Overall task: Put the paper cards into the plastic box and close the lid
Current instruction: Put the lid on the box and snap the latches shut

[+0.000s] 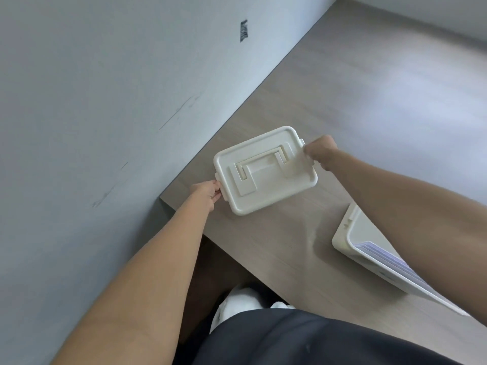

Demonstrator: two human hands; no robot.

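A cream plastic lid (266, 171) with a folded handle on top is held a little above the wooden table (369, 114). My left hand (208, 192) pinches its left end and my right hand (320, 150) pinches its right end. The open cream plastic box (350, 241) stands on the table at the lower right, partly behind my right forearm. A stack of paper cards (387, 259) with bluish edges lies inside it.
A grey wall (105, 101) runs along the table's left side, close to the lid. The table's near corner lies just below my left hand. White shoes (237, 304) and dark trousers show below the table edge.
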